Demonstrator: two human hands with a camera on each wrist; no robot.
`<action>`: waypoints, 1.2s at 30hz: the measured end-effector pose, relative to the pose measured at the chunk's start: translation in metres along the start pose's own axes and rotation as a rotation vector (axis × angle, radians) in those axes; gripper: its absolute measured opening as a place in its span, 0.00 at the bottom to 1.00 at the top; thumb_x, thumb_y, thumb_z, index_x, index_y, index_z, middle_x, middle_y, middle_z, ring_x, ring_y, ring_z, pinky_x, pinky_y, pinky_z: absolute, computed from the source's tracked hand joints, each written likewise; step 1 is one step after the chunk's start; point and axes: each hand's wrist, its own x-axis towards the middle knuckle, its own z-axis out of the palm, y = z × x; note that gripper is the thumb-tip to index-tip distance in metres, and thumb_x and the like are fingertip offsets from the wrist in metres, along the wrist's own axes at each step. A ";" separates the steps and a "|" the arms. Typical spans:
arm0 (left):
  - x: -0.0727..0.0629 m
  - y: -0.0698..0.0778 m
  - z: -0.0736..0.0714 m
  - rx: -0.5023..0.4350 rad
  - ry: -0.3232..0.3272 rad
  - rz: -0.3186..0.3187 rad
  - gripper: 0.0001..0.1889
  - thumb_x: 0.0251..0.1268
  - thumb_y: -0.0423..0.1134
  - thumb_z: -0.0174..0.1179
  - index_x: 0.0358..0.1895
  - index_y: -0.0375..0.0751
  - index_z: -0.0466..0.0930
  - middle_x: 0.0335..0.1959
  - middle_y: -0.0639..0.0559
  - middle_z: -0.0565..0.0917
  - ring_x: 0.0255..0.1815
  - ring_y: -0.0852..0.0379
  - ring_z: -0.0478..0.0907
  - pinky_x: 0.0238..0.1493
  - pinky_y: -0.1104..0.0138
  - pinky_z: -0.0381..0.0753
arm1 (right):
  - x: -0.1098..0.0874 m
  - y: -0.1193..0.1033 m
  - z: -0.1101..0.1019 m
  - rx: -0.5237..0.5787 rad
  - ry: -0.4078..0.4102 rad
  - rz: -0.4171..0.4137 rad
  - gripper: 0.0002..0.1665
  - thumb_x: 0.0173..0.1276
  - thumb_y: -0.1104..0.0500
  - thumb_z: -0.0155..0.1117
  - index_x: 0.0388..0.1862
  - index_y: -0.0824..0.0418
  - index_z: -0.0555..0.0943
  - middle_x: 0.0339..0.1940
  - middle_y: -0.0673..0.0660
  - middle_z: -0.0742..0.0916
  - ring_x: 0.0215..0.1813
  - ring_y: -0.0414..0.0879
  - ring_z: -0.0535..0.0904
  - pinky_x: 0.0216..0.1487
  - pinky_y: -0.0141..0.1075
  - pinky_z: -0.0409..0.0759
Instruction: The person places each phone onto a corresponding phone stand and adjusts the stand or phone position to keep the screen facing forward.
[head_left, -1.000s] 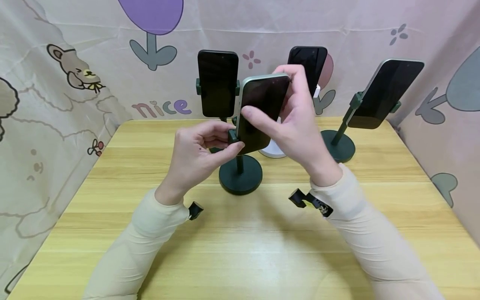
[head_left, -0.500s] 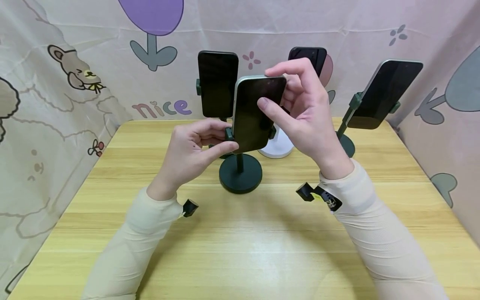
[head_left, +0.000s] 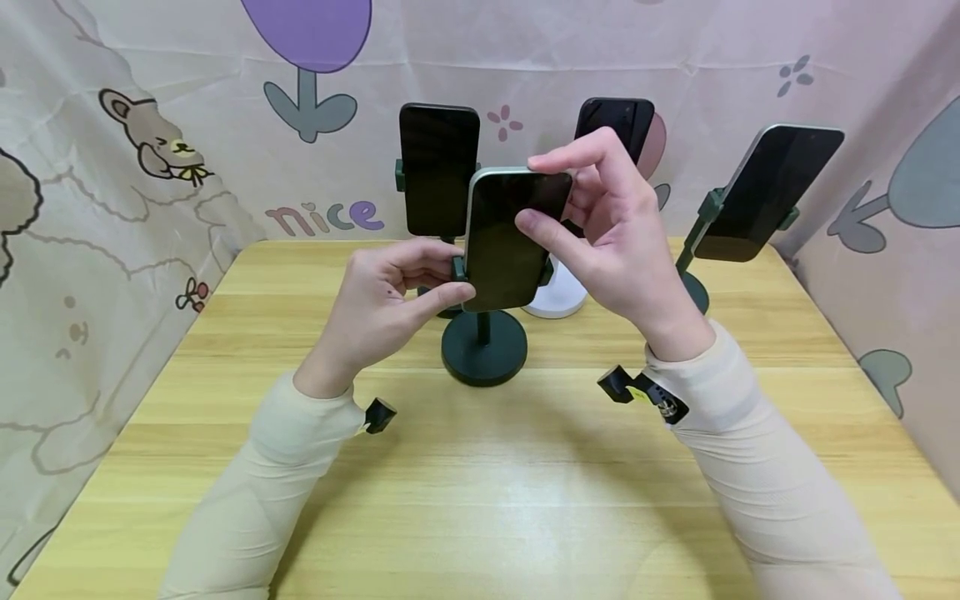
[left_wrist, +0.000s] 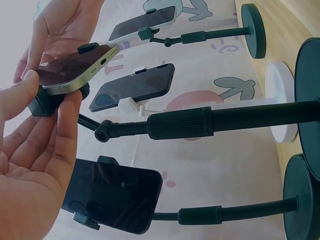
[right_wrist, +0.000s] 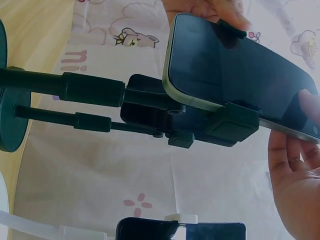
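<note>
A phone (head_left: 510, 250) with a pale green frame and dark screen sits in the clamp of a dark green phone stand (head_left: 483, 350). My left hand (head_left: 382, 300) pinches the left side of that clamp, thumb in front and fingers behind. The left wrist view shows those fingers curled under the clamp (left_wrist: 40, 102). At the phone's upper right, my right hand (head_left: 611, 225) holds it, thumb on the screen and index finger on the top edge. In the right wrist view both clamp arms reach over the sides of the phone (right_wrist: 235, 75).
Behind stand a black phone (head_left: 440, 171) on a green stand and another phone (head_left: 628, 125) on a white stand (head_left: 555, 298). A silver-edged phone (head_left: 772, 192) leans in a green stand at right. Patterned cloth (head_left: 225, 50) backs the wooden table (head_left: 480, 500).
The phone has shifted slightly left and its top has come down. My right hand has moved right, its index finger now on the top edge. The left hand keeps its hold on the clamp.
</note>
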 end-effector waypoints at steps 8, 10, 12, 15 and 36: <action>0.000 -0.001 0.001 -0.008 0.004 0.008 0.16 0.56 0.19 0.76 0.49 0.26 0.89 0.42 0.39 0.92 0.37 0.62 0.90 0.45 0.70 0.91 | -0.004 0.007 0.000 0.000 -0.039 0.003 0.24 0.66 0.79 0.70 0.59 0.77 0.73 0.49 0.50 0.85 0.38 0.46 0.86 0.43 0.31 0.85; 0.001 0.000 0.001 -0.014 0.000 0.011 0.16 0.56 0.19 0.76 0.49 0.26 0.89 0.42 0.39 0.92 0.37 0.61 0.90 0.45 0.69 0.91 | -0.005 0.007 0.000 0.000 -0.051 0.004 0.25 0.65 0.80 0.70 0.59 0.77 0.73 0.50 0.50 0.84 0.38 0.46 0.86 0.43 0.31 0.86; 0.001 0.000 0.001 -0.016 0.000 0.010 0.16 0.57 0.19 0.76 0.50 0.26 0.89 0.42 0.38 0.92 0.37 0.61 0.90 0.46 0.69 0.91 | -0.006 0.008 0.000 -0.002 -0.063 0.009 0.26 0.65 0.80 0.71 0.59 0.77 0.73 0.50 0.50 0.84 0.39 0.46 0.86 0.44 0.31 0.86; 0.001 0.000 0.001 -0.020 0.000 0.004 0.16 0.57 0.19 0.76 0.50 0.26 0.89 0.42 0.38 0.92 0.37 0.61 0.90 0.46 0.69 0.91 | -0.007 0.008 0.000 -0.005 -0.082 0.018 0.27 0.64 0.80 0.72 0.59 0.78 0.72 0.52 0.49 0.83 0.40 0.46 0.87 0.45 0.31 0.86; 0.000 -0.002 0.002 -0.032 0.014 0.000 0.15 0.56 0.19 0.75 0.48 0.26 0.88 0.39 0.47 0.92 0.37 0.59 0.90 0.46 0.68 0.91 | -0.016 0.014 0.002 -0.061 -0.074 0.031 0.27 0.63 0.79 0.74 0.59 0.76 0.74 0.50 0.43 0.82 0.39 0.42 0.86 0.41 0.31 0.81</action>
